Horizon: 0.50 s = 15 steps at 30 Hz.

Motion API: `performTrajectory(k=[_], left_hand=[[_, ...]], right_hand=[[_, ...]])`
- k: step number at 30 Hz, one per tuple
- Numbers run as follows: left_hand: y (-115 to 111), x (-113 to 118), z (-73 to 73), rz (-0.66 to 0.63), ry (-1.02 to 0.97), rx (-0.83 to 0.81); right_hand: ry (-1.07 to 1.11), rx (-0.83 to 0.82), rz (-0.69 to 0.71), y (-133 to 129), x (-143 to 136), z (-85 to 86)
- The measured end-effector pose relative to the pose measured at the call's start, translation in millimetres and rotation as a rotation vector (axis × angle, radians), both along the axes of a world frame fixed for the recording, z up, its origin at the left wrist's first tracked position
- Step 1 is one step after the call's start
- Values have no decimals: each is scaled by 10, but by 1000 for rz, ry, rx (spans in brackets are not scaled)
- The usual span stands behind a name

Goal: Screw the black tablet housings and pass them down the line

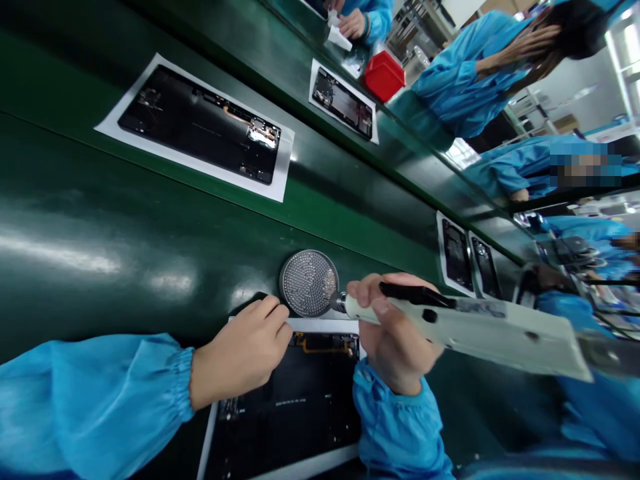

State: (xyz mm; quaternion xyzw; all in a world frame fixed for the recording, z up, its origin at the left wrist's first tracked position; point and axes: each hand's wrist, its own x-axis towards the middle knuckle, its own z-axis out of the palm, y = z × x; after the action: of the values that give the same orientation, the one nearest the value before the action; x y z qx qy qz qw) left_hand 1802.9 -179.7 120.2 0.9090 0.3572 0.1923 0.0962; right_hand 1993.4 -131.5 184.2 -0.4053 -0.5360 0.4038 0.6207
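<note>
My right hand point(397, 330) is wrapped round a white electric screwdriver point(490, 330) with a black lever. The tool's tip is at the right edge of a round metal dish point(307, 283) with a dimpled surface and small screws in it. My left hand point(250, 347) has its fingers curled at the top left corner of an opened black tablet housing point(295, 407), just below the dish; whether it grips anything is hidden. The housing lies on a white sheet and shows an orange flex cable along its top.
Beyond the work surface point(125, 233), a green conveyor point(345, 207) carries more device housings on white sheets, one large point(200, 127) and one smaller point(343, 100). A red bin point(384, 75) stands on the far side. Several people in blue sleeves are across and to the right.
</note>
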Motion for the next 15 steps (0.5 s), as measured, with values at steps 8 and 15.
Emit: performTrajectory(k=[8, 15], left_hand=[[29, 56, -46, -73, -28, 106], [83, 77, -94, -86, -13, 96]], right_hand=[[-48, -26, 133, -455, 142, -83], [-146, -59, 40, -489, 124, -243]])
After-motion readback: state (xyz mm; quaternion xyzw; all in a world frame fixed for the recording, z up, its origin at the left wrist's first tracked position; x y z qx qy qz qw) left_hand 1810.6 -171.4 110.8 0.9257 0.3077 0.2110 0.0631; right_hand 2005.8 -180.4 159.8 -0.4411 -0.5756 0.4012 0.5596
